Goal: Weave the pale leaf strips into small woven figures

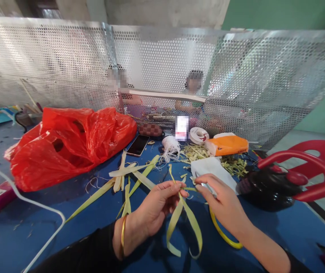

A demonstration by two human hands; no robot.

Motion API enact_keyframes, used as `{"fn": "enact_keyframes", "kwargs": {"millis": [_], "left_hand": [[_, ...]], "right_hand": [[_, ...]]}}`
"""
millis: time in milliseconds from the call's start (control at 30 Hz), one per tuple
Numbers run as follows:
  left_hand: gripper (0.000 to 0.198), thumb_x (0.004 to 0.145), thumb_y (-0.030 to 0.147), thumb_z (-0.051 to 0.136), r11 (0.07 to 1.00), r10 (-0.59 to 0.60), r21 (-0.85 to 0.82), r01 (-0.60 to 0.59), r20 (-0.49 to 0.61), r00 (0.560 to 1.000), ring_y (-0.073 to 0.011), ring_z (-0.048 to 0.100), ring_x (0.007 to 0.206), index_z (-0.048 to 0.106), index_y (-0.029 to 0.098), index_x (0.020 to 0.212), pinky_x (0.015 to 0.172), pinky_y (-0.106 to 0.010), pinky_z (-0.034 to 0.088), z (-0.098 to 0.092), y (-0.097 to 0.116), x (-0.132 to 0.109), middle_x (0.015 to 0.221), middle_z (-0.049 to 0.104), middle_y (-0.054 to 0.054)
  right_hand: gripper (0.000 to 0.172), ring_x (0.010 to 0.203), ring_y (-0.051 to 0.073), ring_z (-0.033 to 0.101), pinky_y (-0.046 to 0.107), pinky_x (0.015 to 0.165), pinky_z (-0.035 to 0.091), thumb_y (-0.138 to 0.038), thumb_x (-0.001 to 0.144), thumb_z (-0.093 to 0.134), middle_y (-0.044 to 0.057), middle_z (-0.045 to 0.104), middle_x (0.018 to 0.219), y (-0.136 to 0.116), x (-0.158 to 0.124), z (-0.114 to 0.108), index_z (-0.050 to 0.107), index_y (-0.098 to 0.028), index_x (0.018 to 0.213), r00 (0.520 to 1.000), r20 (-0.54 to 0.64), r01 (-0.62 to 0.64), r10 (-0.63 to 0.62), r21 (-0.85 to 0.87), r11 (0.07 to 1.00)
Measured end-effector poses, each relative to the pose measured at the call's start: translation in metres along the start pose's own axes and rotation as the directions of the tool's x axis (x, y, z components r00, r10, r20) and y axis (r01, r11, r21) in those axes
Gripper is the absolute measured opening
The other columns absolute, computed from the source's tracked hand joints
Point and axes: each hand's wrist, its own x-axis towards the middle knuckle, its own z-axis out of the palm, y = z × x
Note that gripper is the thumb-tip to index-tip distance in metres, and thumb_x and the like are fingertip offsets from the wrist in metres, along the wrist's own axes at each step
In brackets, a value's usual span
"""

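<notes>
My left hand [158, 206] is closed, thumb and fingers pinching pale green leaf strips [194, 223] where they cross. Two of the strips' ends hang down and curl below it. My right hand [222, 199], just to the right, is closed too, its fingertips at the end of a short strip [190, 189] that runs out from the left hand's pinch. A silvery metal edge [208, 186] shows between the right fingers, and a yellow loop [225, 237] curves out beneath that hand; whether they are one tool is hidden. More flat leaf strips [135, 174] lie crossed beyond my left hand.
A red plastic bag [74, 144] sits at left beside a white cable [45, 208]. Farther back are a phone [138, 145], white string [170, 148], a ribbon spool [199, 135] and an orange packet [227, 145]. A dark kettle [267, 189] stands right. Two people sit behind the perforated screen [162, 57].
</notes>
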Motion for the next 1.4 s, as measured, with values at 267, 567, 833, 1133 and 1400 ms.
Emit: {"fn": "enact_keyframes", "kwargs": {"millis": [267, 567, 833, 1133, 1400], "left_hand": [[0.025, 0.070, 0.031, 0.078, 0.994, 0.100, -0.046, -0.102, -0.050, 0.994, -0.0084, 0.054, 0.062, 0.066, 0.016, 0.086, 0.056, -0.019, 0.037, 0.000, 0.000, 0.002, 0.079, 0.067, -0.002], [0.023, 0.074, 0.031, 0.075, 0.994, 0.108, 0.021, -0.107, -0.050, 0.993, -0.0078, 0.054, 0.062, 0.065, 0.017, 0.089, 0.054, -0.019, 0.036, 0.001, -0.001, -0.001, 0.080, 0.065, -0.001], [0.024, 0.068, 0.027, 0.080, 0.984, 0.049, -0.173, -0.047, 0.004, 0.999, -0.0101, 0.062, 0.070, 0.067, 0.015, 0.086, 0.061, -0.017, 0.046, 0.001, 0.001, -0.003, 0.079, 0.068, -0.002], [0.011, 0.077, 0.021, 0.072, 0.968, 0.053, -0.248, -0.040, 0.047, 0.997, -0.0123, 0.065, 0.069, 0.070, 0.011, 0.082, 0.072, -0.021, 0.052, 0.003, -0.003, -0.006, 0.074, 0.070, -0.006], [0.023, 0.088, 0.024, 0.054, 0.972, 0.047, -0.232, -0.043, 0.014, 0.999, -0.0179, 0.068, 0.083, 0.072, 0.009, 0.092, 0.078, -0.026, 0.052, 0.007, -0.009, -0.008, 0.088, 0.073, -0.012]], "right_hand": [[0.019, 0.078, 0.018, 0.057, 0.028, 0.074, 0.041, -0.031, 0.088, 0.059, 0.000, 0.063, 0.078, -0.024, -0.016, 0.007, 0.059, -0.020, 0.072, 0.959, 0.281, -0.071, 0.046, 0.079, 0.994], [0.029, 0.074, 0.016, 0.061, 0.027, 0.072, 0.046, -0.041, 0.093, 0.050, 0.002, 0.066, 0.075, -0.024, -0.017, 0.016, 0.059, -0.018, 0.079, 0.892, 0.437, -0.350, 0.116, 0.504, 0.789], [0.024, 0.061, 0.015, 0.058, 0.024, 0.058, 0.040, -0.026, 0.094, 0.047, -0.002, 0.062, 0.066, -0.013, -0.014, 0.018, 0.057, -0.021, 0.073, 0.980, 0.200, 0.004, -0.011, 0.036, 0.999], [0.012, 0.071, 0.020, 0.062, 0.031, 0.065, 0.046, -0.022, 0.092, 0.052, 0.005, 0.066, 0.076, -0.003, -0.015, 0.023, 0.061, -0.019, 0.085, 0.942, -0.017, 0.313, -0.334, -0.309, 0.898], [0.031, 0.069, 0.019, 0.062, 0.036, 0.070, 0.044, -0.004, 0.088, 0.051, 0.007, 0.069, 0.080, -0.014, -0.022, 0.019, 0.059, -0.008, 0.118, 0.665, 0.019, 0.653, -0.746, -0.500, 0.569]]}}
